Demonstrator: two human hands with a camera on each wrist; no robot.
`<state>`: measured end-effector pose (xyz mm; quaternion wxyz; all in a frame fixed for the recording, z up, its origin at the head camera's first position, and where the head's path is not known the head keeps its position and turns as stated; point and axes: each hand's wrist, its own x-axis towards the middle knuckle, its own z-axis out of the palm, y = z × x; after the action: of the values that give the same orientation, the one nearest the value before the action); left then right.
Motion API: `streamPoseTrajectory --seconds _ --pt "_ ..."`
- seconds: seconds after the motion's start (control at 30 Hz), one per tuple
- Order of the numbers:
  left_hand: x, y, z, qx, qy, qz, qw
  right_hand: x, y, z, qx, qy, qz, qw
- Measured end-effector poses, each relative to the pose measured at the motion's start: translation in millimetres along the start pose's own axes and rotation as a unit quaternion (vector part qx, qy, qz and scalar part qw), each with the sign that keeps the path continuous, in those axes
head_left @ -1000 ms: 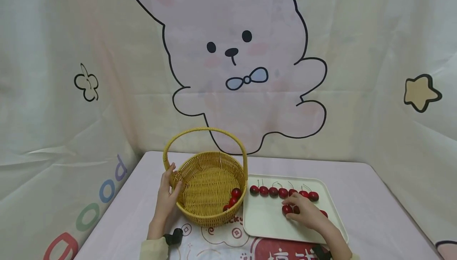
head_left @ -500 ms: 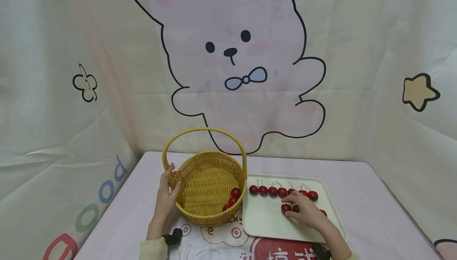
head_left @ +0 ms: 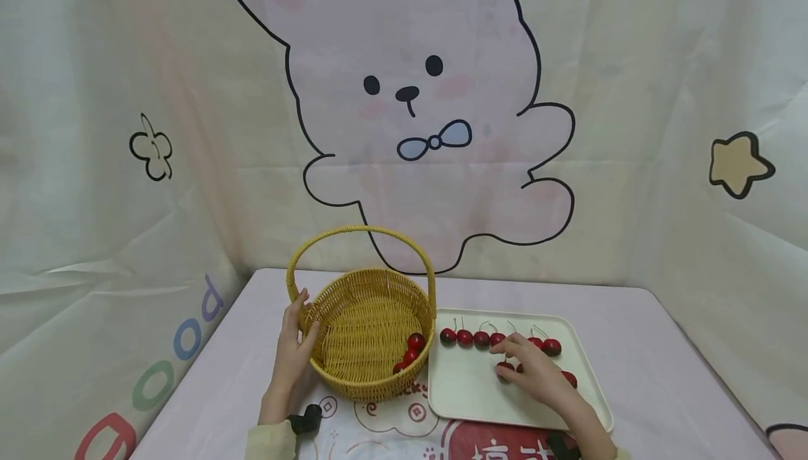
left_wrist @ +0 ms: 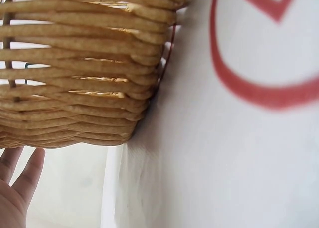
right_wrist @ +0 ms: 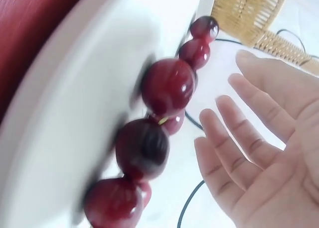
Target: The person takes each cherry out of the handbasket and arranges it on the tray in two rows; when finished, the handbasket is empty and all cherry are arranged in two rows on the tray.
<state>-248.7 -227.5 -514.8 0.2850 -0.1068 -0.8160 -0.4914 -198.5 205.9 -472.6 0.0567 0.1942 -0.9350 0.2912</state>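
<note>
My left hand [head_left: 295,348] rests against the left side of the yellow wicker basket [head_left: 353,327], thumb at the rim and fingers by the foot of the handle. In the left wrist view, straight fingers [left_wrist: 31,173] meet the basket's edge. Three cherries [head_left: 411,355] lie inside on the right. My right hand [head_left: 536,372] hovers over the front row of cherries [right_wrist: 168,86] on the cream tray [head_left: 467,393], partly covering that row. Its fingers are extended and hold nothing in the right wrist view. The leftmost front cherry [head_left: 505,371] sits under its fingertips.
A back row of several stemmed cherries [head_left: 482,339] crosses the tray, partly behind my right hand. The tray's left edge stands close to the basket. A white cloth with red print [head_left: 492,440] covers the table; a curtain with a rabbit drawing [head_left: 410,186] hangs behind.
My right hand's fingers have lifted and shifted slightly left, away from the leftmost front cherry, whose stem now shows. My left hand and the basket have stayed put.
</note>
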Motion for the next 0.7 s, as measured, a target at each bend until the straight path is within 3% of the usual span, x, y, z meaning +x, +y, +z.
streamPoseTrajectory --seconds 0.43,0.7 --pt "0.3 -0.4 -0.2 0.005 0.001 -0.002 1.0000 8.1 -22.9 12.9 0.043 -0.017 -0.045 0.9979" --pt "-0.2 1.0 0.3 0.009 0.002 -0.002 1.0000 21.6 -42.8 17.3 0.030 -0.023 -0.053 0.9979"
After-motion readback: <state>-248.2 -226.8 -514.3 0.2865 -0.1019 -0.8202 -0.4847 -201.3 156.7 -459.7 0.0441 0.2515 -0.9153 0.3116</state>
